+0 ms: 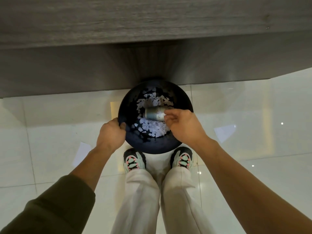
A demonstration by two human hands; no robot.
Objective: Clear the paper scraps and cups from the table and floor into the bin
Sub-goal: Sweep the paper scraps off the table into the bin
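Looking straight down: the left hand (112, 132) is clamped on the near-left rim of the round black bin (152, 147), thumb hooked inside and fingers wrapped round the outside, with the forearm running back into a dark olive sleeve (55, 205). The right hand (184, 125) reaches in over the bin's right side, wrist bent down, fingers curled, fingertips (166, 114) right at one end of a pale paper cup (152, 114) lying on its side. The cup is blurred, and I can't tell whether it's pinched or let go. It sits in the bin's mouth above a bed of torn white paper scraps (155, 130). The bin stands on the glossy white tiled floor (253, 166) just ahead of two mint-and-black trainers (134, 160), its far edge by the base of the grey wood-grain table (152, 22).
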